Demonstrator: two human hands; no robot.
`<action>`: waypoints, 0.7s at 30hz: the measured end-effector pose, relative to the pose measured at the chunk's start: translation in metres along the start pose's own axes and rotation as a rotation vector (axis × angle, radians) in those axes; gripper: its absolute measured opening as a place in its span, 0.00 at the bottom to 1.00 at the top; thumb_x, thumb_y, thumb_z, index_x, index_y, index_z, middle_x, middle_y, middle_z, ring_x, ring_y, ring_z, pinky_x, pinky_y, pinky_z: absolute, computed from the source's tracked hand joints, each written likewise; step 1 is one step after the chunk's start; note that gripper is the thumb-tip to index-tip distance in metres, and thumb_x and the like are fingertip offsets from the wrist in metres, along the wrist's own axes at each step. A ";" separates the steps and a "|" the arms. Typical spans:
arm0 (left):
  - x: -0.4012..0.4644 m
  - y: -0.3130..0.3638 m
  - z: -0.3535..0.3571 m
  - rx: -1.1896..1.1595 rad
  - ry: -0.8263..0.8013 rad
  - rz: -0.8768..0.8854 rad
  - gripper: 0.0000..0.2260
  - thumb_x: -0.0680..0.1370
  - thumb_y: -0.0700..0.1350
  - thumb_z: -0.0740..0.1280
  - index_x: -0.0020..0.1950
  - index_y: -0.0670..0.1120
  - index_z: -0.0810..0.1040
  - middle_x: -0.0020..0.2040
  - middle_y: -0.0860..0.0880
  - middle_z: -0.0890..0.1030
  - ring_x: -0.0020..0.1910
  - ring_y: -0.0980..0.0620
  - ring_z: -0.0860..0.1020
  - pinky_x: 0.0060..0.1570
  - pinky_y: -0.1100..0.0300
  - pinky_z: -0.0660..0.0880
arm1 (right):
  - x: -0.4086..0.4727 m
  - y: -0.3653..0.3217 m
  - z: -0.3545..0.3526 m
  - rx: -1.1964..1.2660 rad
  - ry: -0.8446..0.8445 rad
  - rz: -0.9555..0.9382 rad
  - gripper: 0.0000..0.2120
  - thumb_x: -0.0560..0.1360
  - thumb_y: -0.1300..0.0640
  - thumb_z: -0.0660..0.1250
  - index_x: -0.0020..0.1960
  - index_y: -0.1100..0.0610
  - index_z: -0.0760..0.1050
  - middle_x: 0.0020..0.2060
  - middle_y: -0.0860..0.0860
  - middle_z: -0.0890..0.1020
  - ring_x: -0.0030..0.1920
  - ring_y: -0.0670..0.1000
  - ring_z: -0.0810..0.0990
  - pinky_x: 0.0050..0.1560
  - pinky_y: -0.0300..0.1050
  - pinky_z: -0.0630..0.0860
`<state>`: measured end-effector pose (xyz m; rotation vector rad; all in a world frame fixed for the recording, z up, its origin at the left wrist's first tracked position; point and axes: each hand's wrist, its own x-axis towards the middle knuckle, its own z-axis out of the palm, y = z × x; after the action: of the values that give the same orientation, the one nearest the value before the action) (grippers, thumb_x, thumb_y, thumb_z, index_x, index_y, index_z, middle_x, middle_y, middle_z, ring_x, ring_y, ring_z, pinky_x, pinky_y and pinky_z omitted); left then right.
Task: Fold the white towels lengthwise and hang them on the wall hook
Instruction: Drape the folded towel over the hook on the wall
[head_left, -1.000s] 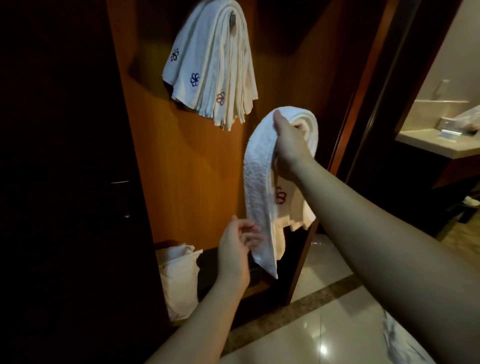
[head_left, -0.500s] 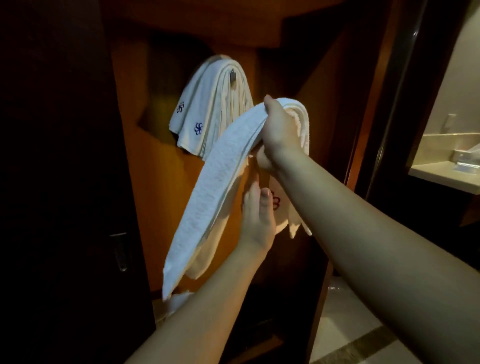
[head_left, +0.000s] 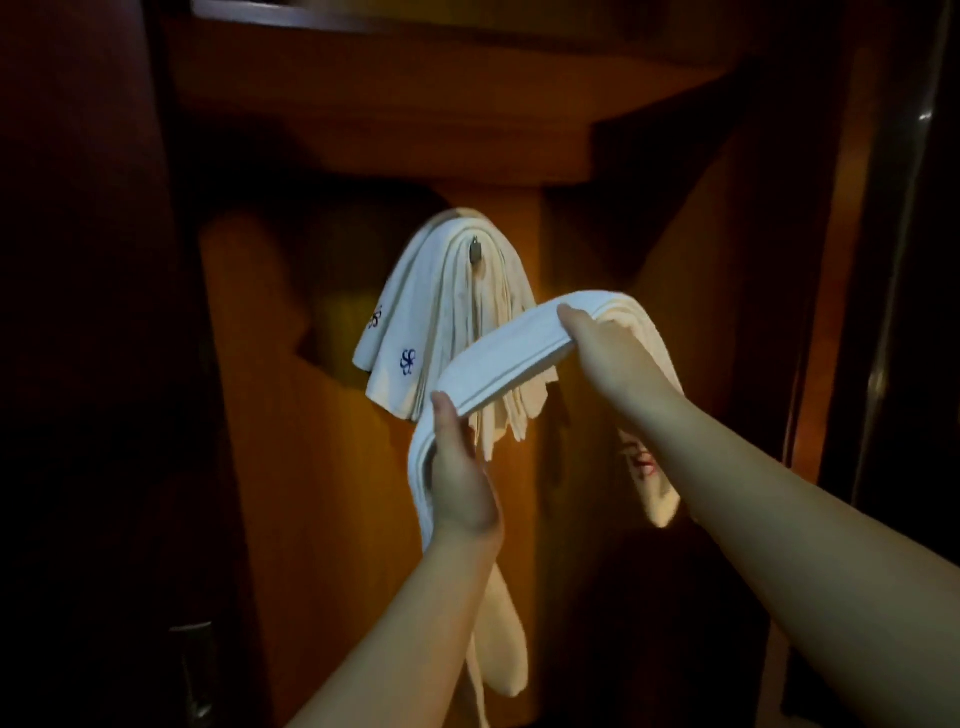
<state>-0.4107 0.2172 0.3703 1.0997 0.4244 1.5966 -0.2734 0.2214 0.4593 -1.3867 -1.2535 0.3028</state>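
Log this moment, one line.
step: hanging | left hand: grips folded white towel | right hand: grips same | metal wall hook: holds white towels

Wall hook (head_left: 475, 254) nearly buried under hung towels (head_left: 441, 322) with only its tip showing, held towel (head_left: 498, 358) stretched across in front just below it, wooden shelf (head_left: 415, 119) overhanging above, dark door (head_left: 78, 364) close at left, open wall panel (head_left: 322, 493) below the towels

You have one view only, worn on your head, facing forward and slightly down, close to the wooden wall panel (head_left: 322, 467). Both forearms rise from the lower edge; the hook (head_left: 475, 253) sits above your grip.
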 end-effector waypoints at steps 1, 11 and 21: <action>0.011 0.003 0.001 -0.024 0.055 0.012 0.22 0.79 0.68 0.57 0.63 0.58 0.79 0.59 0.56 0.84 0.60 0.59 0.80 0.59 0.63 0.76 | 0.008 0.006 -0.002 -0.023 0.012 0.007 0.16 0.82 0.37 0.56 0.55 0.49 0.71 0.42 0.42 0.75 0.43 0.41 0.73 0.41 0.37 0.66; 0.115 0.057 0.014 0.275 -0.125 0.142 0.24 0.84 0.60 0.52 0.54 0.52 0.86 0.53 0.46 0.86 0.55 0.50 0.84 0.51 0.55 0.79 | 0.096 -0.006 -0.021 0.077 0.009 -0.055 0.16 0.80 0.35 0.57 0.56 0.46 0.72 0.40 0.41 0.75 0.42 0.40 0.72 0.42 0.38 0.66; 0.237 0.121 0.032 0.308 -0.369 0.091 0.38 0.81 0.69 0.43 0.70 0.42 0.74 0.63 0.42 0.82 0.62 0.48 0.81 0.57 0.58 0.78 | 0.202 -0.059 -0.004 0.157 -0.048 -0.055 0.41 0.68 0.24 0.56 0.72 0.49 0.71 0.67 0.54 0.77 0.65 0.58 0.76 0.70 0.58 0.69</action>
<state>-0.4466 0.3818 0.5790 1.6339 0.3826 1.3925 -0.2201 0.3635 0.6049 -1.2152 -1.2776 0.3902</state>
